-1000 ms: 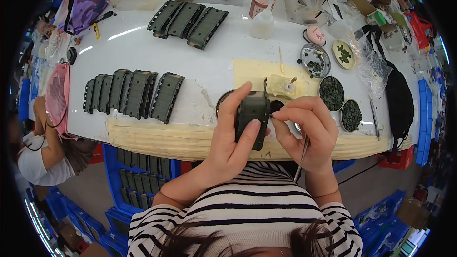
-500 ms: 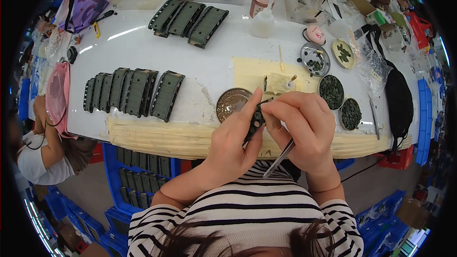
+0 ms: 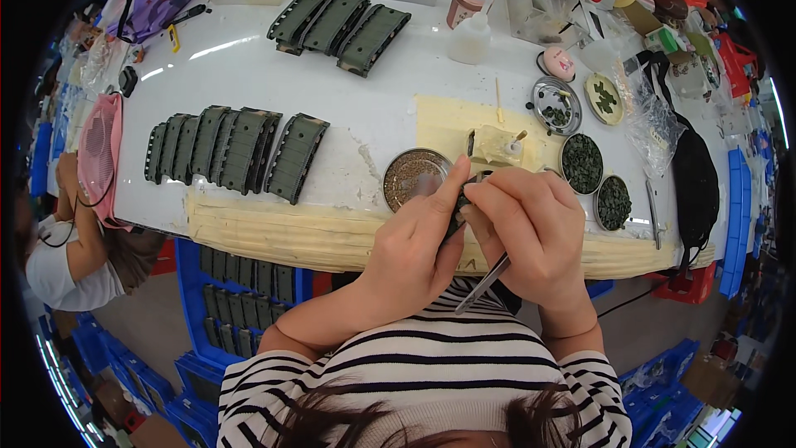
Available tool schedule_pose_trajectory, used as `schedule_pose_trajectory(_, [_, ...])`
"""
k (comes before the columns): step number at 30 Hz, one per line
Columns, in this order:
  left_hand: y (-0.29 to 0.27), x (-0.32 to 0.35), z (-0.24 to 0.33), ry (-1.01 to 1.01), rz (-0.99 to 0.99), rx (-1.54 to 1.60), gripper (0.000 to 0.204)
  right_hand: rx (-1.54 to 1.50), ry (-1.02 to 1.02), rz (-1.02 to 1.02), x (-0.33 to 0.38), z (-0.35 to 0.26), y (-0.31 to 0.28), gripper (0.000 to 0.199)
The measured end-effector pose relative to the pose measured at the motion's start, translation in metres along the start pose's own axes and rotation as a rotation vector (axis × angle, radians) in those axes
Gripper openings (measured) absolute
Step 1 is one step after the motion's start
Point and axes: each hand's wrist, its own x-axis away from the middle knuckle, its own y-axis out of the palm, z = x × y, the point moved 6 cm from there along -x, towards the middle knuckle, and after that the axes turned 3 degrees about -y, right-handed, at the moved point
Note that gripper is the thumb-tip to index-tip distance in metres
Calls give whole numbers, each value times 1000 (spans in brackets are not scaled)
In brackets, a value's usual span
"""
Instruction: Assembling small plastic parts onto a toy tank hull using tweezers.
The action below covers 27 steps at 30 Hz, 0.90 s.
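My left hand (image 3: 406,253) grips a small dark green piece (image 3: 456,222), mostly hidden by my fingers. My right hand (image 3: 535,232) is closed, its thumb and fingertips pinched against that piece. Metal tweezers (image 3: 482,284) lie under the right fingers, sticking out toward my striped top. Just beyond the left hand sits a round dish (image 3: 386,184) of small brown bits. A tape-wrapped block (image 3: 496,148) stands past my fingertips. Right of it are two round tins, a larger one (image 3: 564,168) and a smaller one (image 3: 598,206), both holding dark green bits.
Curved green camouflage casings stand in a row (image 3: 249,149) at left and a group (image 3: 373,40) farther back. A white squeeze bottle (image 3: 470,40), a metal dish (image 3: 543,93) and a black mask (image 3: 695,182) lie around. A blue crate (image 3: 193,290) sits below the padded table edge (image 3: 274,228).
The view has shifted slightly. The dark green piece has turned, and less of it shows between my hands. Both hands keep their hold, with the tweezers still in the right.
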Motion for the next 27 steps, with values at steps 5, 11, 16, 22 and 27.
schedule_pose_trajectory(5, [2,4,-4,-10,-38,0,73,9,-12,-19,3,1,4,30])
schedule_pose_trajectory(11, [0,1,-4,-61,3,91,67,-98,28,119,6,6,2,28])
schedule_pose_trajectory(16, [0,4,-14,-257,-87,415,40,-219,312,264,19,18,-16,27])
schedule_pose_trajectory(22, [4,8,-32,-363,-149,716,32,-115,482,314,29,50,-25,18])
schedule_pose_trajectory(27, [3,5,-31,-393,-113,825,33,-19,517,220,29,73,-16,19])
